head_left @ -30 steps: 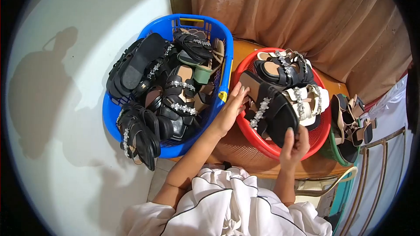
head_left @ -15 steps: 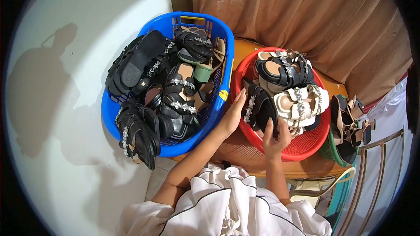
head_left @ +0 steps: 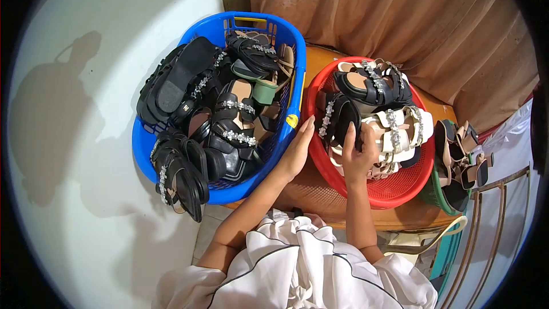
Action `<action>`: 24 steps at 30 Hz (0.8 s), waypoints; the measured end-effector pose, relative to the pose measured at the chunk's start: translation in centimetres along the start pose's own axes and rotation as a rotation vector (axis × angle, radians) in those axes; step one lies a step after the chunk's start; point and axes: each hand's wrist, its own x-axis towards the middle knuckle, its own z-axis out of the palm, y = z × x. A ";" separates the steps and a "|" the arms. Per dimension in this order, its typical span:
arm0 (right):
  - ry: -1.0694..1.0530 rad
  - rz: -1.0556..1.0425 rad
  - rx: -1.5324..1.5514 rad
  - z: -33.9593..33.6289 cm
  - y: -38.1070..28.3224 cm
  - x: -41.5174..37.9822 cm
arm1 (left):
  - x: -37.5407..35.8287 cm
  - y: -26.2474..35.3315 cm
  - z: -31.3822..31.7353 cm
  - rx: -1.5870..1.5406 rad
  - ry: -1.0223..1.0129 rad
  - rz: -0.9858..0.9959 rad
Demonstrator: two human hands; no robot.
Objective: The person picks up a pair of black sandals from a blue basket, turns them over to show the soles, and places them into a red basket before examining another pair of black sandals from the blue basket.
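My right hand point(head_left: 360, 154) pinches the near end of a black sandal point(head_left: 345, 115) with a jewelled strap. That sandal lies at the left side of the red basket point(head_left: 421, 186), against white jewelled sandals point(head_left: 394, 134). More black jewelled sandals point(head_left: 366, 83) rest at the far side of the same basket. My left hand point(head_left: 297, 150), fingers stretched out and holding nothing, is at the red basket's left rim, between it and the blue basket point(head_left: 220, 195). Inside the blue basket are several black sandals point(head_left: 234, 120), and a green-heeled one point(head_left: 264, 91) is among them.
Both baskets stand by an orange-brown table surface point(head_left: 326, 194). To the right, a green basket point(head_left: 437, 194) holds heeled sandals point(head_left: 460, 154). A brown curtain point(head_left: 389, 17) hangs behind, a white wall point(head_left: 114, 137) is on the left, and a metal rack point(head_left: 497, 212) stands at lower right.
The black sandal in my right hand has moved slightly away from me, deeper into the red basket. My left hand has drawn back a little to the left, apart from the sandal.
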 end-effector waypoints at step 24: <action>-0.125 0.033 -0.035 -0.5 0.0 -1.4 | -0.4 2.6 0.8 0.602 0.113 0.408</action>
